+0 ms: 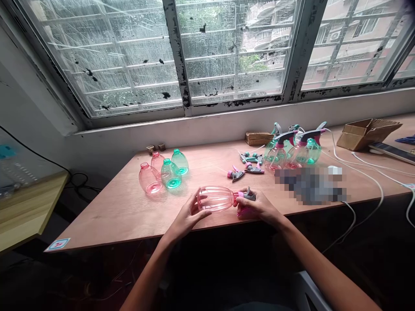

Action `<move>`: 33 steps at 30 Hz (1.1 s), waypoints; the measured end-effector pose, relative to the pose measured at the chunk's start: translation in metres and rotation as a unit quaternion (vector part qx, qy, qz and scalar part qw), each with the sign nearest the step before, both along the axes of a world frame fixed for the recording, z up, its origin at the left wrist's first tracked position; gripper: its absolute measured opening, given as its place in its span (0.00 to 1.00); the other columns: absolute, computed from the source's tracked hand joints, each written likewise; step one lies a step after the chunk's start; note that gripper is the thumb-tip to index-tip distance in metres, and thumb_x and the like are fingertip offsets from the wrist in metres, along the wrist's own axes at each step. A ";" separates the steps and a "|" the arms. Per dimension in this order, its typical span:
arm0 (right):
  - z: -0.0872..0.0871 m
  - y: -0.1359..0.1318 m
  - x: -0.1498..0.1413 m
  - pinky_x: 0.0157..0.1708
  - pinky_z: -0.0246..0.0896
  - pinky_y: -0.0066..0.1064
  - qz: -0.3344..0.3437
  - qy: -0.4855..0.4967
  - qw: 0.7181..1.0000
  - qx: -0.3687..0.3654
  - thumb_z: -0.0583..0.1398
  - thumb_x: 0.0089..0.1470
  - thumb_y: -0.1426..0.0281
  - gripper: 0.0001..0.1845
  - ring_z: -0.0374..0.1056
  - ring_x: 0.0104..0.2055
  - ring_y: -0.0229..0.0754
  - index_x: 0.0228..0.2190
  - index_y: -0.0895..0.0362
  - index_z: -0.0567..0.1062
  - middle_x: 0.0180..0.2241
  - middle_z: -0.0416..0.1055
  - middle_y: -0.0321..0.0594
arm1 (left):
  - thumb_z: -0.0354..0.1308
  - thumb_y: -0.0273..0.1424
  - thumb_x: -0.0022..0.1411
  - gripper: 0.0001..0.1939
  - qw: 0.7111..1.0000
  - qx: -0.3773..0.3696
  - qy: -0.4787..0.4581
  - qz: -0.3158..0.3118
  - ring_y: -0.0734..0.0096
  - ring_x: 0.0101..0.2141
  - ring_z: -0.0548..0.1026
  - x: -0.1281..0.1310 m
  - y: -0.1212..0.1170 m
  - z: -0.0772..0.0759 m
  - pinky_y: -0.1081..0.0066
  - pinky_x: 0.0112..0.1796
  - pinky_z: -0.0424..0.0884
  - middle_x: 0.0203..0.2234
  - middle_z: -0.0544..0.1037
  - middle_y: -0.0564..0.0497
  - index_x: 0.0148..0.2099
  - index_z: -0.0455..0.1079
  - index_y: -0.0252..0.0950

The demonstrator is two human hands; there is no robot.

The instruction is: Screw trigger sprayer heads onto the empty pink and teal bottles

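Note:
A clear pink spray bottle (215, 198) lies sideways in the air between my hands, close to the table's front edge. My left hand (191, 211) is wrapped round its base. At the neck, my right hand (254, 205) grips the grey and pink spray head (248, 195), which sits against the bottle's mouth. Whether it is fully screwed down cannot be seen. Beyond my hands lie several loose spray heads (236, 173). To the left stand two pink bottles (149, 178) and two green bottles (170, 174), all without spray heads.
Bottles with spray heads (296, 151) stand at the back right, beside an open cardboard box (366, 134). A blurred patch (311, 185) covers something in front of them. White cables (366, 166) run over the table's right side. A small brown box (258, 138) lies by the wall.

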State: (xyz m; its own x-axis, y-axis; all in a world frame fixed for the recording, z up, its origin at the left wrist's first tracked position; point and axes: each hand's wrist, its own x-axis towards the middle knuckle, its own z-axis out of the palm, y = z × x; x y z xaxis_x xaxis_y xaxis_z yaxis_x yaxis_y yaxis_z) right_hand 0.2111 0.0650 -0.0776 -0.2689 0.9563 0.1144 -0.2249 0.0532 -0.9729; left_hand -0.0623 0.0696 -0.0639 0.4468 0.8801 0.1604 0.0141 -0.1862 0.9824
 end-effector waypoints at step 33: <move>-0.004 0.004 0.004 0.32 0.72 0.35 0.014 0.009 1.000 0.019 0.70 0.53 0.58 0.19 0.75 0.28 0.42 0.38 0.56 0.70 0.32 0.80 0.40 | 0.69 0.34 0.59 0.53 1.000 0.011 0.016 -0.012 0.46 0.66 0.60 -0.004 -0.001 -0.002 0.47 0.63 0.58 0.71 0.53 0.40 0.74 0.38 0.51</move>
State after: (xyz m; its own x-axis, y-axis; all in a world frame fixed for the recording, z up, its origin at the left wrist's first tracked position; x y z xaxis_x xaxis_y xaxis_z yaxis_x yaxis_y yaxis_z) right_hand 0.2155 0.0692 -0.0820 -0.2925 0.9434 0.1565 -0.2451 0.0842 -0.9658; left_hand -0.0663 0.0683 -0.0658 0.4735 0.8653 0.1644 0.0403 -0.2078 0.9773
